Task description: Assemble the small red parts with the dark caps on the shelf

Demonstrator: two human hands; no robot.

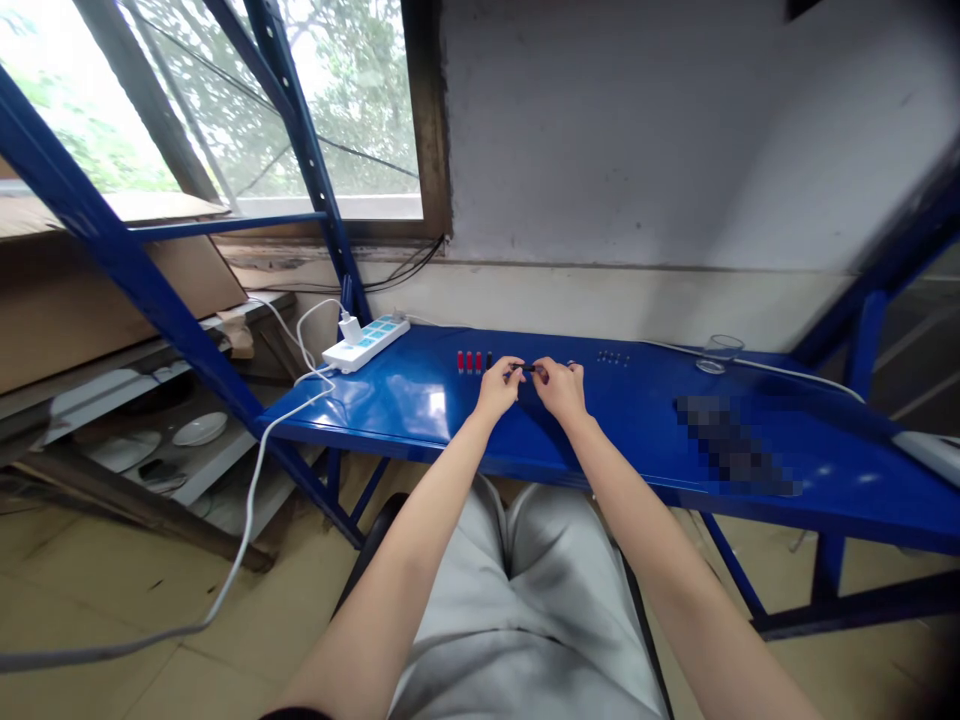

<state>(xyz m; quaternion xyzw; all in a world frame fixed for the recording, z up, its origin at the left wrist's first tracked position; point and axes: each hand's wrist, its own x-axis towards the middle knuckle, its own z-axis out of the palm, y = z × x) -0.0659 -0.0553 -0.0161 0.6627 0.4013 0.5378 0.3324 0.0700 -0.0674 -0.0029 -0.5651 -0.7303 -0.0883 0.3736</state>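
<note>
My left hand [501, 388] and my right hand [559, 386] meet above the blue table [405, 400]. Both pinch a small, thin black cylinder [528, 368], which lies level between the fingertips; its exact kind is too small to tell. Just left of my left hand stand three small red cylinders with pale lower ends [469, 362] in a row. Beside them is a similar black piece [489, 359], partly hidden by my left hand. Beyond my right hand, several tiny metallic bits [613, 358] lie spread on the tabletop.
A white power strip [367, 343] with a plugged-in cable sits at the table's left end. To the right are a clear round container [720, 352] and a blurred dark object [735, 445]. Blue metal posts [300, 120] frame the table, and a wall rises behind it.
</note>
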